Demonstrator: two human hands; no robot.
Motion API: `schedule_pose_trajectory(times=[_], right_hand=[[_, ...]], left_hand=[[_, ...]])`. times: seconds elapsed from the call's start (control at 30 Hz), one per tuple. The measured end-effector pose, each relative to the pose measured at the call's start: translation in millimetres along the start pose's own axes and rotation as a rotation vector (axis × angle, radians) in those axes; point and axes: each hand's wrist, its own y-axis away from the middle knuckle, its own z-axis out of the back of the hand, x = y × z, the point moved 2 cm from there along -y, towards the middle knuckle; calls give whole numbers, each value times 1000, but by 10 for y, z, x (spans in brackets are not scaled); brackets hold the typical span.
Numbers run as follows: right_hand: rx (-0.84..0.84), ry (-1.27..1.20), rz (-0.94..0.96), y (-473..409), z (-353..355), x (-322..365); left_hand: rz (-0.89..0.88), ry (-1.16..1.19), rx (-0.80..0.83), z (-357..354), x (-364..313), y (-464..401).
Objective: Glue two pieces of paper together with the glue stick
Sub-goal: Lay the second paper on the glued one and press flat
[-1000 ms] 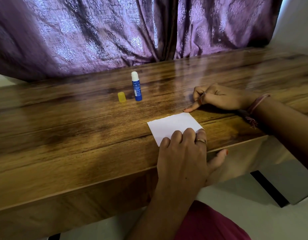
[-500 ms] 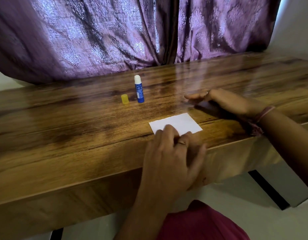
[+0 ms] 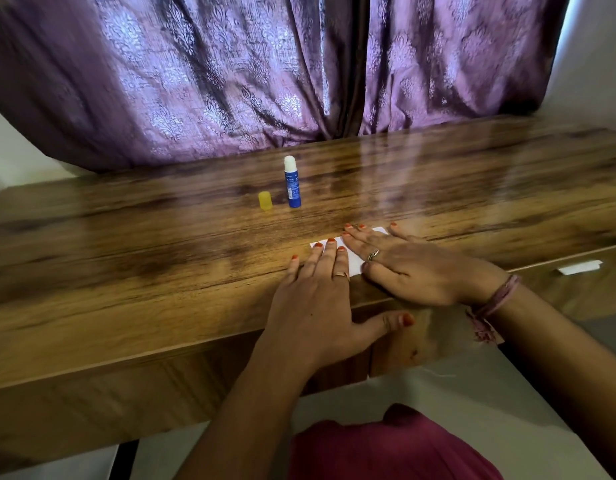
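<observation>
A white paper lies flat near the front edge of the wooden table, mostly covered by both hands. My left hand presses on its left part with straight fingers, thumb hanging over the table edge. My right hand lies flat on the paper's right part, fingers pointing left. Whether one or two sheets lie there I cannot tell. The blue glue stick stands upright and uncapped farther back, with its yellow cap just to its left.
A purple patterned curtain hangs behind the table's far edge. A drawer front with a white handle sits at the right below the tabletop. My pink-clad lap is below the table edge.
My right hand has moved from behind the paper down onto it and flattened. My left hand has shifted left and spread its fingers flat on the paper.
</observation>
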Motion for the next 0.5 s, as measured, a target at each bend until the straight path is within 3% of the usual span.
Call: schedule_pose_trajectory(times=[0.17, 0.5], right_hand=[[48, -20, -15, -33, 15, 5], [79, -72, -152, -394, 132, -220]], left_hand=[[-15, 5, 27, 61, 34, -20], [-5, 281, 366, 256, 354, -186]])
